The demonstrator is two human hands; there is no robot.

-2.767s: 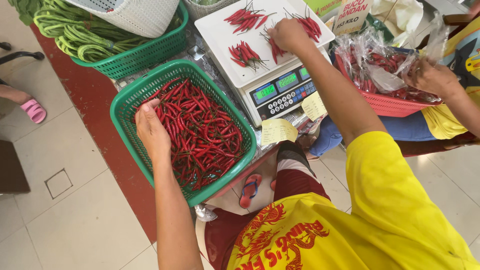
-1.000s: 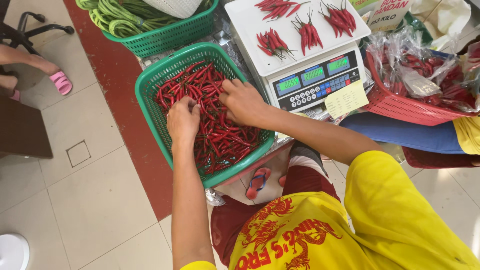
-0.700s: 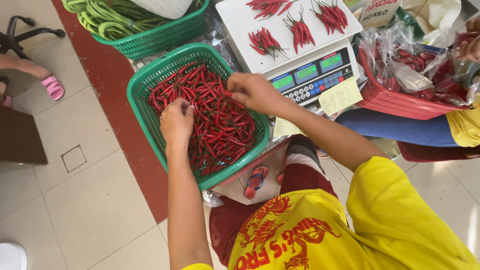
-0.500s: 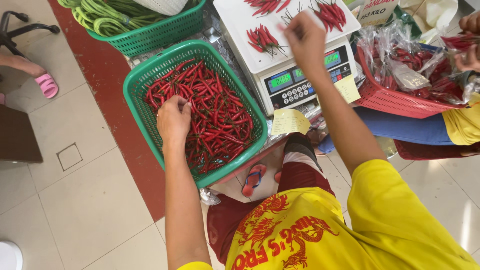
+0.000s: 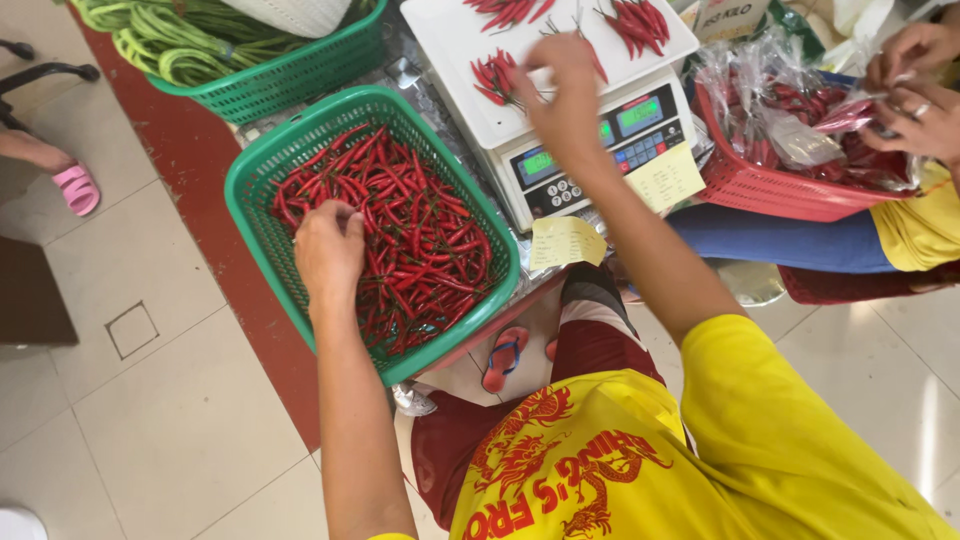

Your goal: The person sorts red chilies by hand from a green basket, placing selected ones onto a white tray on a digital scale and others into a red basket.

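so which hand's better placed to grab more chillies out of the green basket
Left. The left hand already rests on the red chillies inside the green basket, fingers curled into the pile. The right hand is up over the white scale, away from the basket.

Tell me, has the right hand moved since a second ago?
Yes. The right hand has left the green basket of red chillies and gone up over the white scale, beside its small chilli piles.
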